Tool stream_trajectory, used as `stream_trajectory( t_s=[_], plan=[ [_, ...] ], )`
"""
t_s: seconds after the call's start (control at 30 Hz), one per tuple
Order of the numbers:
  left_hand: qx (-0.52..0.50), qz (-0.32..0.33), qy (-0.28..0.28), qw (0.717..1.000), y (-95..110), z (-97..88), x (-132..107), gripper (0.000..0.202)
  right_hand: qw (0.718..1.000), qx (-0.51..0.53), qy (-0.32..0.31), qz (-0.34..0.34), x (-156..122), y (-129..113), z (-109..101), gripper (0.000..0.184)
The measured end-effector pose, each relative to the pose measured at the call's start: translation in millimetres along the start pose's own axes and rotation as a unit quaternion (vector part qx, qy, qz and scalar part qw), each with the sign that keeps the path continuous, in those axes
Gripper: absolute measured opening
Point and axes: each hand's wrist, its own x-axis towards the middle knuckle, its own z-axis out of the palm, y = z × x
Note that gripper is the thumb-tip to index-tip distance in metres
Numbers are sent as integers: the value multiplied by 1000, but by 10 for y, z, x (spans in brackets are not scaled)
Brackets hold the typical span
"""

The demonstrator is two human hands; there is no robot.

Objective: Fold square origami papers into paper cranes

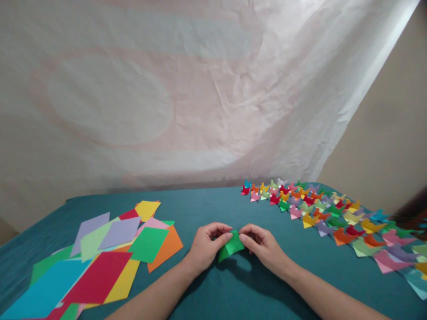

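A small piece of green paper (231, 249), creased and partly folded, is held up just above the table between my two hands. My left hand (211, 243) pinches its upper left part between thumb and fingers. On the other side, my right hand (262, 243) grips the right edge in the same way. The paper's lower left corner hangs free and points toward me. My fingertips cover parts of its upper edge, so the exact folds there are hidden.
Loose coloured paper sheets (100, 278) lie overlapping on the left. Several rows of small folded paper birds (310, 221) stand along the right side. A dark green cloth covers the table (200, 204). Behind it hangs a pale, wrinkled sheet (200, 98).
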Motion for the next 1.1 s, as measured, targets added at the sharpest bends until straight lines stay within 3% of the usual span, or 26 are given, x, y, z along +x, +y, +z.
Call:
stream_trajectory(
  t_s=[0.33, 0.7, 1.1],
  plan=[
    [41, 16, -12, 999, 3, 6, -16, 23, 995, -84, 17, -52, -9, -17, 17, 26],
    [69, -7, -24, 997, -6, 23, -2, 28, 994, -71, 64, -43, -28, -21, 18, 27],
    [87, 23, -27, 996, 1, -11, -8, 23, 982, -132, 72, -112, -36, -40, 28, 22]
  ],
)
